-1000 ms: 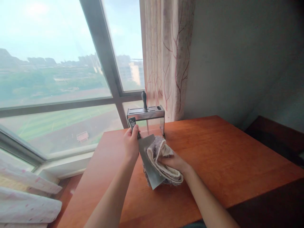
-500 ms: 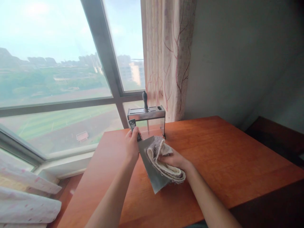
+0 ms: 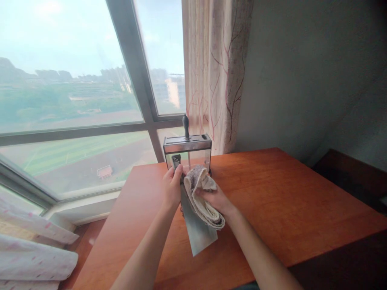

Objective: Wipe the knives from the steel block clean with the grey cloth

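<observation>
My left hand (image 3: 173, 185) is closed around the dark handle of a cleaver (image 3: 199, 239), whose wide grey blade slants down toward me over the table. In my right hand (image 3: 214, 199) is a folded greyish-white towel (image 3: 193, 181), pressed against the blade's right side and covering its upper part. The fingers of my right hand are partly hidden in the towel's folds. Just beyond both hands stands a see-through knife block (image 3: 198, 143) with a metal top. A black handle (image 3: 185, 125) sticks up out of its slotted top.
The reddish-brown wooden table (image 3: 272, 193) spreads out under my hands. A large window (image 3: 72, 96) rises at the left and ahead, with a patterned curtain (image 3: 217, 80) beside it. More curtain cloth (image 3: 36, 257) hangs at the lower left.
The cleaver has swung to a steeper slant, its handle moving right and its lower end slightly left. The towel and my right hand have shifted left and up along the blade, uncovering its lower corner.
</observation>
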A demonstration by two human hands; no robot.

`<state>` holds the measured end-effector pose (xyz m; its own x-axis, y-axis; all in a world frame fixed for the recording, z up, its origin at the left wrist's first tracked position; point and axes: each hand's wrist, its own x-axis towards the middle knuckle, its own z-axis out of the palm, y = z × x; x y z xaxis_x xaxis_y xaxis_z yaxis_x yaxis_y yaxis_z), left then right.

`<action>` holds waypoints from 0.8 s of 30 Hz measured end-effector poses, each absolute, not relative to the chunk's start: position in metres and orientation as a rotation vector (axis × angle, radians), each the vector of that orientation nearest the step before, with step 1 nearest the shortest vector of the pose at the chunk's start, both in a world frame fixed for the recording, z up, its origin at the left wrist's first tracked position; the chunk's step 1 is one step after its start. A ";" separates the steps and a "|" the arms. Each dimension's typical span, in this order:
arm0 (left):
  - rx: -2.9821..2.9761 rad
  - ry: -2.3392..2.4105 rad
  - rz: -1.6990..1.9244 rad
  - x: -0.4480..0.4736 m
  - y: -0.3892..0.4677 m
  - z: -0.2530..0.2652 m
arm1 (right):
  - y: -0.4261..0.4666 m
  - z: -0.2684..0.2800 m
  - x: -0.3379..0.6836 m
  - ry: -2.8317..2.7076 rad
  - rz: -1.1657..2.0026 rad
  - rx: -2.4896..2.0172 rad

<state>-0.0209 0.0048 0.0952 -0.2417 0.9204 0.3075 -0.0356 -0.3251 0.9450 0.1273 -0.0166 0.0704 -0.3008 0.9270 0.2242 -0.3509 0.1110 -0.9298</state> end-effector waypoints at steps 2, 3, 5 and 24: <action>1.258 1.159 1.704 -0.025 0.004 0.096 | -0.023 0.067 0.125 -1.235 1.462 -0.668; 1.245 1.167 1.733 -0.027 0.004 0.097 | -0.027 0.065 0.125 -1.222 1.472 -0.688; 1.201 1.183 1.790 -0.031 0.004 0.099 | -0.035 0.062 0.125 -1.204 1.506 -0.734; 1.115 1.053 1.661 -0.023 0.002 0.092 | -0.025 0.079 0.127 -1.337 1.553 -0.667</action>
